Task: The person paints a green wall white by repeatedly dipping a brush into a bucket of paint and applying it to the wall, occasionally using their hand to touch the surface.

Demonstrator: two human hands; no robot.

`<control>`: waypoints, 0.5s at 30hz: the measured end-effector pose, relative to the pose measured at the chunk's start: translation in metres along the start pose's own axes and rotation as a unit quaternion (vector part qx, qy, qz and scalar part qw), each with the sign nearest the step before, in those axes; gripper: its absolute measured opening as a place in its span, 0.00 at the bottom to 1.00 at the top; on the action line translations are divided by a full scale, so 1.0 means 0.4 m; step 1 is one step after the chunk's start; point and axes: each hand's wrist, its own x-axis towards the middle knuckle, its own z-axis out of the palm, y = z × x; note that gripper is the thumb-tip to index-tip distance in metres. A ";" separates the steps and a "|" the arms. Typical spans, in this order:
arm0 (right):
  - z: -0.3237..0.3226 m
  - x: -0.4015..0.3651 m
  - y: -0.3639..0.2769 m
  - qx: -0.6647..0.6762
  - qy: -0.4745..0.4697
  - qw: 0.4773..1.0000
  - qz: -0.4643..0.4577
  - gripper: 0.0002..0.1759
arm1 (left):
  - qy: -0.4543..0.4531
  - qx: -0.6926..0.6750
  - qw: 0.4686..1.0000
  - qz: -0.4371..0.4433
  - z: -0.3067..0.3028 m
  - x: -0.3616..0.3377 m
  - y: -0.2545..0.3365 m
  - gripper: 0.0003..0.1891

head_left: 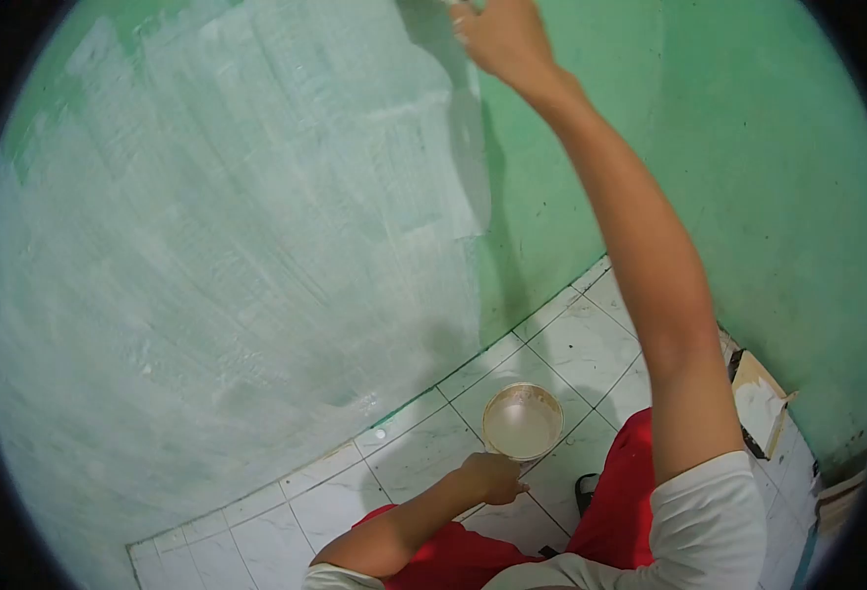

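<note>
The right hand (504,39) is raised high against the wall (748,147), at the very top of the view. Its fingers are cut off by the frame edge, so I cannot tell how far they are open or whether they hold anything (a pale scrap shows just beside the fingertips, too little to name). The right arm runs in one long line from the white sleeve (709,521) up to that hand.

The left hand (492,477) is low, over the tiled floor (591,344), with its fingers curled in loosely. It sits at the near rim of the one paint tub (522,423), touching it or just beside it. Whether it grips the rim I cannot tell.

That single round tub stands upright on the tiles, between the person's knees and the foot of the wall, with pale white liquid inside.

The wall shows two zones: a broad white coat (227,246) over the left part, streaked and uneven, and bare green to the right. The raised hand is at the border between them.

Red shorts (620,501) cover both legs at the bottom of the view. One piece of cardboard (763,398) lies on the floor near the wall on the right, well apart from the tub.
</note>
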 end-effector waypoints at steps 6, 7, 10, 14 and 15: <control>0.135 -0.229 0.199 0.013 -0.063 0.996 -0.056 0.14 | -0.007 -0.009 1.000 -0.021 -0.013 0.004 -0.007 0.26; 0.145 -0.300 0.239 0.004 -0.074 0.995 -0.066 0.14 | -0.009 -0.004 1.000 -0.023 -0.010 0.009 -0.009 0.26; 0.134 -0.500 0.324 -0.022 -0.129 0.990 -0.057 0.14 | -0.006 0.001 1.000 -0.019 0.000 0.024 -0.017 0.26; 0.052 -0.679 0.399 -0.084 -0.329 0.941 0.019 0.18 | -0.004 0.001 1.000 -0.013 0.010 0.041 -0.006 0.26; 0.021 -0.706 0.414 -0.084 -0.330 0.940 0.017 0.18 | -0.002 0.002 1.000 -0.013 0.007 0.042 -0.001 0.26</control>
